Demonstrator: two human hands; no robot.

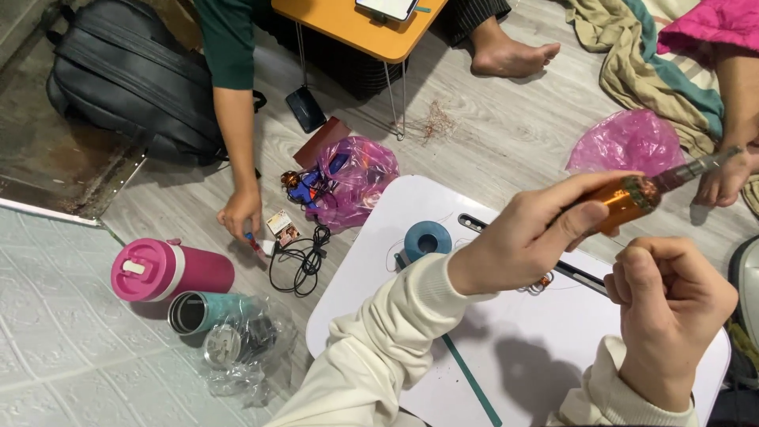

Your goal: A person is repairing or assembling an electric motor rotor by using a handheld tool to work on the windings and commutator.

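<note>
A white lap table point(506, 348) with rounded corners stands on the grey plank floor point(490, 142). Near the table's far left corner lies a blue spool point(428, 239); a dark slot point(474, 222) runs along the far edge, and a green strip point(472, 383) crosses toward the near edge. On the floor, just off the table's left edge, lie a black cable point(304, 257), a pink bottle point(170, 270) on its side, a teal cup point(207, 311) and a clear bag point(241, 348), perhaps holding a lid. A pink plastic bag point(360, 182) lies by the far left corner.

Head camera, looking steeply down, close over white table point(411, 205).
</note>
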